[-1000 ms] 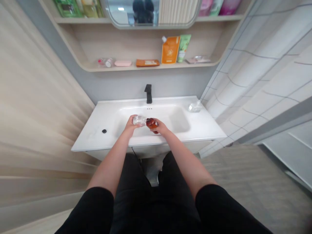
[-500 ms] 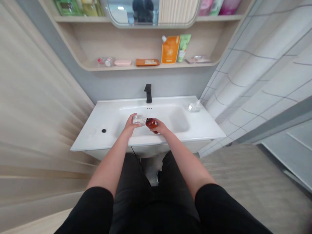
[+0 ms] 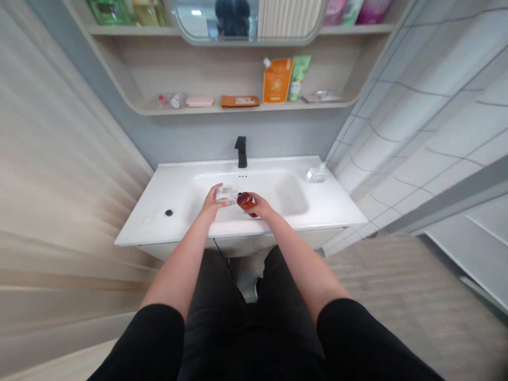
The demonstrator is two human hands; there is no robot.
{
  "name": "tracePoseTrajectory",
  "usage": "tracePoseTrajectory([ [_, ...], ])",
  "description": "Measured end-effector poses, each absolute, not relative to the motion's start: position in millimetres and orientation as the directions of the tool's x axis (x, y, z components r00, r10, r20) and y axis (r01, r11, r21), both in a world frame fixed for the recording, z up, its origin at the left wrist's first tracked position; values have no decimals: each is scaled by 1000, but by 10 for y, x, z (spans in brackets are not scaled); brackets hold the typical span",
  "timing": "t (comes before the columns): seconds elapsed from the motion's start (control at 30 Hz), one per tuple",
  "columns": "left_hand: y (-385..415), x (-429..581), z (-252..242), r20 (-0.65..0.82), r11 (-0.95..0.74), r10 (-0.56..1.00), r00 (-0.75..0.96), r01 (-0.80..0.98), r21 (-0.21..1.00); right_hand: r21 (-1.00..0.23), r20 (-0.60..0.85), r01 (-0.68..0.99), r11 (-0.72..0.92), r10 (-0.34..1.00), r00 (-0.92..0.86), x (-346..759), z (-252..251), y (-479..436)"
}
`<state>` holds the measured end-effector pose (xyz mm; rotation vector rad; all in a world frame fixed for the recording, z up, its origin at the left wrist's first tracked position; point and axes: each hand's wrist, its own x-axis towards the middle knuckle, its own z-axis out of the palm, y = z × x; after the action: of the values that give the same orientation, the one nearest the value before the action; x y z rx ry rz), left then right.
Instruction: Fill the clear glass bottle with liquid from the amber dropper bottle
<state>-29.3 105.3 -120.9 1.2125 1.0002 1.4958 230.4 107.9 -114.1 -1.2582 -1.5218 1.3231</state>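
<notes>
Over the front of the white sink point(image 3: 283, 182), my left hand point(image 3: 211, 202) is closed round a clear bottle point(image 3: 225, 195) that lies tilted on its side, its neck toward the right. My right hand point(image 3: 261, 205) grips a reddish-brown bottle point(image 3: 246, 200), tipped so that its neck points left. The two necks meet or nearly meet between my hands; whether they touch, and whether liquid is flowing, is too small to tell. My right fingers are partly hidden behind the brown bottle.
Behind the sink stands a black faucet point(image 3: 241, 152). A clear pump bottle point(image 3: 316, 173) is on the counter's right, and a small black round piece point(image 3: 169, 212) on its left. Above, a shelf point(image 3: 178, 111) carries an orange pouch point(image 3: 277, 80), a green tube point(image 3: 298, 78) and soap-like items.
</notes>
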Motion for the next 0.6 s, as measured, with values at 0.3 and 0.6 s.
tracePoseTrajectory([
  [0.3,1048,-287,-1186,204,-215,976,-81,-178,960,-977,-46,215,6,970,-238,2294,-1103,1071],
  [0.6,1030,-274,-1146,209,-221,975,-81,-194,956,-979,-53,202,-2,968,-245,2296,-1037,1033],
])
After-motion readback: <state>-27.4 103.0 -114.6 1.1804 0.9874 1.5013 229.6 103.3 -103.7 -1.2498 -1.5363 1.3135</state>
